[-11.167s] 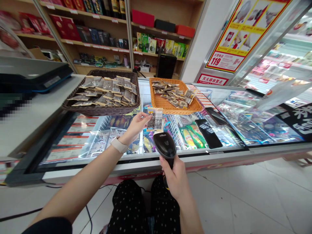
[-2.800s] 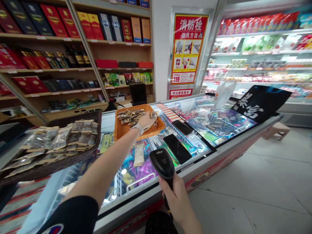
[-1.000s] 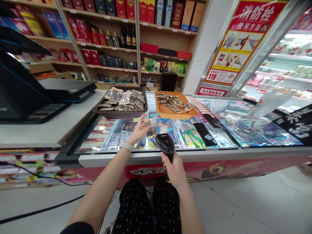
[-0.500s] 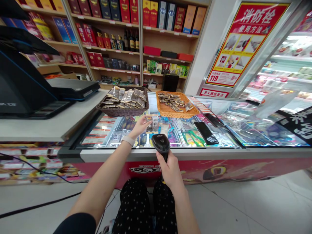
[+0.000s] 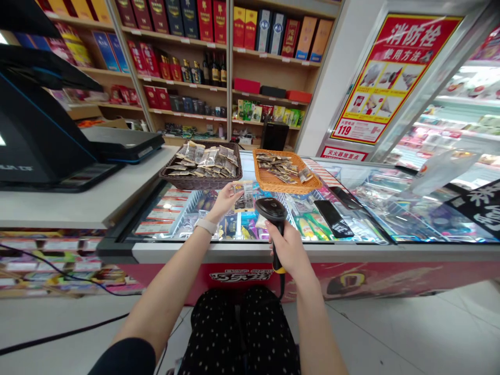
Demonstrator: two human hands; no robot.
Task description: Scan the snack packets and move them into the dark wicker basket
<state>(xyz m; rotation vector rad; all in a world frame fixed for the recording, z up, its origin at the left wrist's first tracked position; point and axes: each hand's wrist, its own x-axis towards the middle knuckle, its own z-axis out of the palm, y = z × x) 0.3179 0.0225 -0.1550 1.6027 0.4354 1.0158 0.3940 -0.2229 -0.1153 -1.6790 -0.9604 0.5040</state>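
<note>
Between the fingers of my left hand (image 5: 225,202) is a small clear packet (image 5: 245,197) with dark contents, held by its upper left part above the freezer's glass top. My right hand (image 5: 288,246) wraps round the handle of a black barcode scanner (image 5: 271,209), whose head points forward and left toward the packet without touching it. Beyond my left hand stands a dark brown woven basket (image 5: 195,181) piled with similar packets (image 5: 209,159). An orange woven basket (image 5: 289,186) to its right holds fewer packets (image 5: 279,165).
Two dark phones (image 5: 333,217) (image 5: 345,198) lie on the glass right of the scanner. A chest freezer (image 5: 351,252) spans the front. At left, a black scale (image 5: 125,140) sits on a counter (image 5: 148,172). Black cables (image 5: 62,333) trail over the floor. Stocked shelves (image 5: 179,83) stand behind.
The scanner in my right hand has moved right and slightly up, away from the packet, and its head has turned left. My left hand keeps the packet nearly in place, a little higher.
</note>
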